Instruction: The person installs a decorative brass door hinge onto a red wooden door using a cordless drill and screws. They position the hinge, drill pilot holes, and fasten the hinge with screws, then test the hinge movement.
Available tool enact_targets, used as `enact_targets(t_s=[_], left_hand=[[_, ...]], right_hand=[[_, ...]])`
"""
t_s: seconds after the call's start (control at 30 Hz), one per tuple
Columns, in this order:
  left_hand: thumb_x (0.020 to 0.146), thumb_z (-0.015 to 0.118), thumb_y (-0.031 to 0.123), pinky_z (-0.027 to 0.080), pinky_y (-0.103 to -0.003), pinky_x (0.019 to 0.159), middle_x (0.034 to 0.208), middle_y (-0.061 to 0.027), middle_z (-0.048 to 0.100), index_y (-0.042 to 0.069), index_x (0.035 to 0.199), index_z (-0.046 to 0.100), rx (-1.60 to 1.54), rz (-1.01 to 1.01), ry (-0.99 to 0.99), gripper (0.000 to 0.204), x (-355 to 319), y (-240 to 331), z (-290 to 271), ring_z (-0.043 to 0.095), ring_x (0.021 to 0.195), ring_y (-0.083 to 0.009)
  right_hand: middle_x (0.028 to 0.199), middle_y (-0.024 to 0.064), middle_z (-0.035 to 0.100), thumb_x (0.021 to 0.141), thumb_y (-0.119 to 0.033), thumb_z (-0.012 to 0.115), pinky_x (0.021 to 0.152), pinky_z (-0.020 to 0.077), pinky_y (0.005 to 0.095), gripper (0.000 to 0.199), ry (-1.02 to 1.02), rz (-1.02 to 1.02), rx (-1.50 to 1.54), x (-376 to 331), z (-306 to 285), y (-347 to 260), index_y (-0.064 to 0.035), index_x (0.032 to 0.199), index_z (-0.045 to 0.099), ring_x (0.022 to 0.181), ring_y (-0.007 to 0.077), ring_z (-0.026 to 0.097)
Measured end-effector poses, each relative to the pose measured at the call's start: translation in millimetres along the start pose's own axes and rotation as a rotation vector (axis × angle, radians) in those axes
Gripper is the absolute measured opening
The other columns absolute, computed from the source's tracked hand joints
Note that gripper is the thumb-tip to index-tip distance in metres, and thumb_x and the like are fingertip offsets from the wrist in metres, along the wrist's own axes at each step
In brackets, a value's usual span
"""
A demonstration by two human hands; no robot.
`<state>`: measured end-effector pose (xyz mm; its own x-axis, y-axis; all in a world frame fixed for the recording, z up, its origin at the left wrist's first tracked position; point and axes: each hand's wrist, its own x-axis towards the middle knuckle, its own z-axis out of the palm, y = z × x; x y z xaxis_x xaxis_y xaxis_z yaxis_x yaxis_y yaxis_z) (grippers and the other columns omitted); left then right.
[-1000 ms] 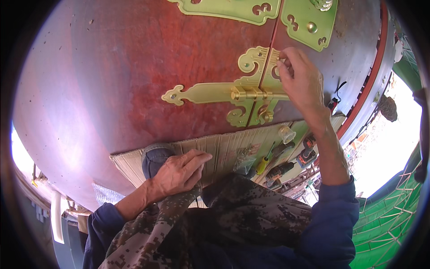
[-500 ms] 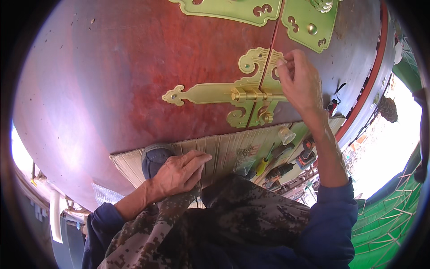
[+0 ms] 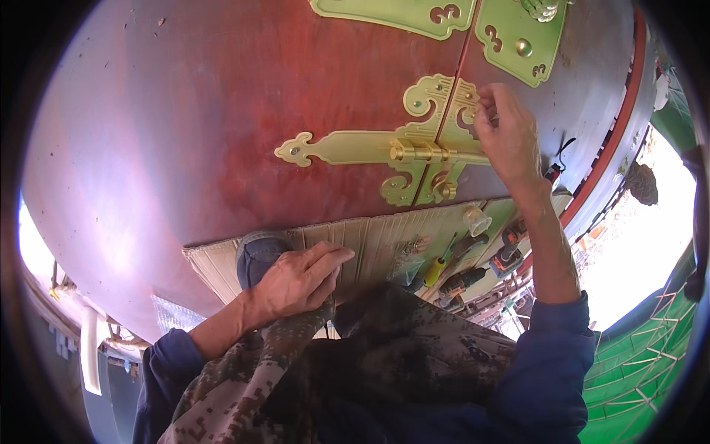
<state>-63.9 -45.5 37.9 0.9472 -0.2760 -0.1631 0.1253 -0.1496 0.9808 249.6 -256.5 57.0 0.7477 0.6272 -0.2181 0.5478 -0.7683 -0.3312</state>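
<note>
A gold ornamental door latch [image 3: 355, 145] with scrolled ends spans the seam of the red-brown wooden doors [image 3: 222, 111]. My right hand [image 3: 510, 137] is at the latch's right plate, thumb and fingers bent together by its upper scroll. Whatever they pinch is too small or hidden to name. Screws show in some of the plate's holes. Over my raised knee in camouflage trousers [image 3: 266, 362] lies my left hand [image 3: 299, 281], its fingers curled and pressed together. Its palm side is hidden, so its contents cannot be made out.
Below the doors lies a cardboard sheet [image 3: 362, 240], under my shoe [image 3: 262, 259]. On it are a clear plastic cup [image 3: 477, 220], a yellow-handled screwdriver [image 3: 435, 272], a plastic bag [image 3: 405, 270] and two power drills [image 3: 462, 285]. Larger gold plates [image 3: 399, 13] sit above; green netting [image 3: 636, 370] hangs right.
The view has shifted slightly, moving the latch a little to the right. My right hand stays by the latch's right scroll with its fingers drawn closer together. My left hand keeps its place.
</note>
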Motion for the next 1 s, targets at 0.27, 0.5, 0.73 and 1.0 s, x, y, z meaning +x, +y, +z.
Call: enact_targets(t_s=[0.27, 0.5, 0.73, 1.0], left_hand=[[0.086, 0.065, -0.007, 0.06, -0.04, 0.068, 0.107, -0.0173, 0.066, -0.002, 0.121, 0.06, 0.01, 0.002, 0.01, 0.036, 0.9, 1.2, 2.0, 0.07, 0.084, -0.0339], [0.085, 0.065, -0.007, 0.06, -0.041, 0.07, 0.108, -0.018, 0.066, -0.003, 0.122, 0.06, 0.002, -0.007, -0.003, 0.037, 0.1, 2.8, -0.5, 0.071, 0.087, -0.0347], [0.085, 0.064, -0.008, 0.06, -0.041, 0.071, 0.108, -0.0197, 0.065, -0.002, 0.123, 0.06, -0.01, -0.022, -0.001, 0.039, -1.0, 2.8, -1.1, 0.07, 0.087, -0.0364], [0.105, 0.056, 0.015, 0.058, -0.035, 0.081, 0.106, -0.0109, 0.069, -0.001, 0.127, 0.062, -0.972, -0.565, 0.072, 0.028, 36.0, 17.3, -7.7, 0.071, 0.09, -0.0204]], right_hand=[[0.084, 0.0174, 0.067, 0.089, -0.013, 0.067, 0.065, 0.0543, 0.0461, 0.016, -0.06, 0.189, -0.081, 4.5, 7.7, -17.5, 0.0005, 0.089, 0.059, 0.072, 0.0368, 0.067], [0.087, 0.0141, 0.067, 0.084, -0.006, 0.068, 0.059, 0.0526, 0.0446, 0.012, -0.031, -0.081, -0.136, 5.3, 6.4, -5.2, -0.0019, 0.086, 0.057, 0.068, 0.0361, 0.064], [0.085, 0.009, 0.066, 0.088, -0.002, 0.069, 0.062, 0.0572, 0.0326, 0.01, -0.047, -0.151, 0.034, 13.1, -35.0, 9.7, -0.0017, 0.095, 0.062, 0.071, 0.0198, 0.069], [0.085, 0.0069, 0.064, 0.09, -0.012, 0.073, 0.062, 0.0572, 0.0321, 0.013, -0.307, 0.041, 0.41, -84.2, -28.5, -80.6, -0.0045, 0.094, 0.063, 0.07, 0.0197, 0.068]])
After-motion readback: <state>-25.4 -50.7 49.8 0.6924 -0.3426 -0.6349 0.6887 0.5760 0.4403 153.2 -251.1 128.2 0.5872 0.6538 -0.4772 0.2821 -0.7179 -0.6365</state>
